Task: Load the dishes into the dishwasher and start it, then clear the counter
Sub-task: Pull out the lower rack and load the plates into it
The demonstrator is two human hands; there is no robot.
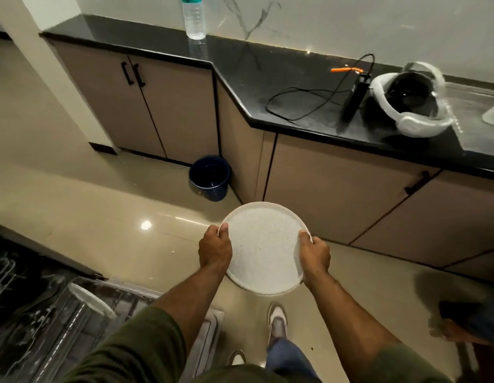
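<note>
1. The plate (263,248) is held in the air over the floor (102,211), in front of the person and well apart from the counter (267,78). It is roughly level with its face up, likely so that any crumbs stay on it.
2. The left hand (214,248) grips the left rim and the right hand (314,254) the right rim, each thumb on top and the fingers curled under out of sight. Opposite holds keep a wide plate steady.
3. The rack (47,313) is pulled out at lower left with one plate (92,299) standing on edge in it, so the held plate probably goes beside it.
4. On the counter a bottle (194,17) stands at the back edge, with a headset (411,99) and cable (303,98) near the front edge, probably to be cleared later.
</note>
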